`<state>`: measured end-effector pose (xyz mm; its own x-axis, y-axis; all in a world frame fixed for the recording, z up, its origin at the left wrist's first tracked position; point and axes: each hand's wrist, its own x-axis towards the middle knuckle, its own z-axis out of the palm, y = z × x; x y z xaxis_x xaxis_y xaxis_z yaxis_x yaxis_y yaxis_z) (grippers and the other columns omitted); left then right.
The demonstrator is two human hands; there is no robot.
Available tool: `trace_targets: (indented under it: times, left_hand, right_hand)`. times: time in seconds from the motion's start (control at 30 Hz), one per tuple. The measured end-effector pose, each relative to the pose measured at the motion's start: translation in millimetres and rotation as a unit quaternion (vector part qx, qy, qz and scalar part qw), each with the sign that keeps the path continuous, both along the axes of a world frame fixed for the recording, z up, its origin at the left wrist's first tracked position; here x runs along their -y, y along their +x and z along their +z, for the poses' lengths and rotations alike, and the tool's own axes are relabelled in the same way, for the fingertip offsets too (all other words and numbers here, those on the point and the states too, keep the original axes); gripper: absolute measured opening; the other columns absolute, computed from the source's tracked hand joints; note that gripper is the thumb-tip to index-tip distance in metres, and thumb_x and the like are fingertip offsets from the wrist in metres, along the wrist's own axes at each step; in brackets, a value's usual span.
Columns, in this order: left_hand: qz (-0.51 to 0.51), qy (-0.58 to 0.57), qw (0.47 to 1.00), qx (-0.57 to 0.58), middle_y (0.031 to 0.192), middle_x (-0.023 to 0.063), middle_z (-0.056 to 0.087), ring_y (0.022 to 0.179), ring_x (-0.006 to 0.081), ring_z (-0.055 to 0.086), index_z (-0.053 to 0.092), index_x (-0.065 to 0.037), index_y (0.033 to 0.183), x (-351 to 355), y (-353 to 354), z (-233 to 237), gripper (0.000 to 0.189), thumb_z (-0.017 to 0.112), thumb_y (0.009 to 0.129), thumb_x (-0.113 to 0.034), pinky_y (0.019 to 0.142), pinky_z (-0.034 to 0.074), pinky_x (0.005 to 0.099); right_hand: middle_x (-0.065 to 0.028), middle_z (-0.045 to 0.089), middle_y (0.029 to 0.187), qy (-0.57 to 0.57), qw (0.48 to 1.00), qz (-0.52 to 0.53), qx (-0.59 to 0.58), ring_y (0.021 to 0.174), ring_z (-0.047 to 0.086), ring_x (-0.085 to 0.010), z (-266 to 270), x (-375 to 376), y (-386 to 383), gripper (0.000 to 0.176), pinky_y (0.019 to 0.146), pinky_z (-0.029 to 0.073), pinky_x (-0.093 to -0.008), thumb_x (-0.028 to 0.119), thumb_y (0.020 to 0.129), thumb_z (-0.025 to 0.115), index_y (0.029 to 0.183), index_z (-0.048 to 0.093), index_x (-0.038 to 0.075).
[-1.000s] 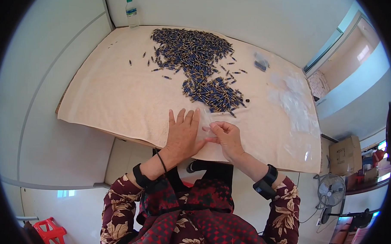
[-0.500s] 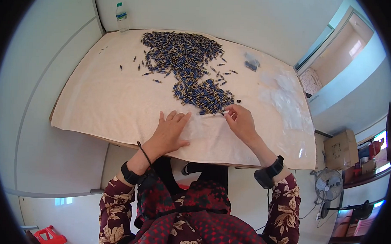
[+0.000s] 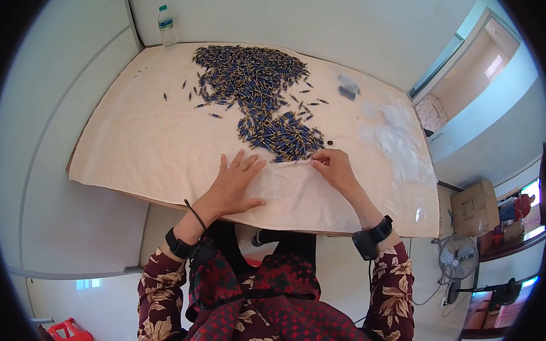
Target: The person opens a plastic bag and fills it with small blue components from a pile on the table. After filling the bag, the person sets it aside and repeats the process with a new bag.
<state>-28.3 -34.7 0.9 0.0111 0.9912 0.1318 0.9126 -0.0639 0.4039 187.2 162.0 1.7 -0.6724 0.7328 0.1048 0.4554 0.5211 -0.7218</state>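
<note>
So, left hand [image 3: 231, 184]: five fingers spread; right hand [image 3: 336, 170]: fingers pinched together beside one blue-gold pile [image 3: 280, 134].

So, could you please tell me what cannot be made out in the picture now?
All in the head view:
- Whether the right hand pinches a piece: its fingertips meet at the edge of the pile, too small to tell.
- What lies under the left hand: its palm hides it.
- How many pieces the pile holds: they overlap.
- The wording on the bottle: too small.
- The rest of the red stool: cut off below.
</note>
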Motion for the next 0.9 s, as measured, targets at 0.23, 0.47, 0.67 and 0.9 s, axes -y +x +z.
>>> trace_targets:
  times: [0.23, 0.47, 0.67, 0.9]
  left_hand:
    - [-0.039, 0.147, 0.978, 0.145, 0.118, 0.0141, 0.056, 0.113, 0.0351, 0.050, 0.058, -0.007, 0.120, -36, 26, -7, 0.047, 0.072, 0.076, -0.015, 0.096, 0.041, 0.0444]
    - [0.049, 0.161, 0.980, 0.108, 0.088, 0.0093, 0.057, 0.084, 0.0278, 0.057, 0.065, -0.005, 0.098, -93, 22, -11, 0.023, 0.070, 0.078, -0.013, 0.071, 0.046, 0.0375]
    - [0.072, 0.192, 0.974, 0.094, 0.086, 0.0087, 0.057, 0.080, 0.0266, 0.058, 0.065, -0.006, 0.094, -120, 38, -24, 0.022, 0.072, 0.077, -0.017, 0.067, 0.046, 0.0371]
    - [0.111, 0.146, 0.979, 0.092, 0.083, 0.0082, 0.057, 0.078, 0.0257, 0.059, 0.066, -0.007, 0.088, -124, 39, -27, 0.021, 0.074, 0.075, -0.021, 0.066, 0.047, 0.0364]
  right_hand:
    - [-0.0050, 0.065, 0.072, -0.201, 0.973, 0.008, -0.116, 0.062, 0.059, -0.0089, 9, 18, -3, 0.014, 0.058, 0.049, -0.0223, 0.010, 0.084, 0.067, 0.087, 0.066, -0.004]
    - [-0.0006, 0.063, 0.072, -0.192, 0.972, -0.040, -0.126, 0.061, 0.056, -0.0058, 18, 9, 0, 0.013, 0.049, 0.043, -0.0204, 0.012, 0.086, 0.066, 0.091, 0.066, 0.000]
    - [-0.0051, 0.065, 0.068, -0.123, 0.985, -0.066, -0.099, 0.059, 0.060, -0.0097, -12, -17, -16, 0.016, 0.052, 0.046, -0.0234, 0.012, 0.081, 0.069, 0.088, 0.067, -0.002]
    - [-0.0086, 0.067, 0.067, -0.013, 0.998, -0.060, -0.034, 0.060, 0.064, -0.0133, -16, -16, -28, 0.012, 0.056, 0.050, -0.0271, 0.010, 0.076, 0.071, 0.081, 0.069, -0.001]
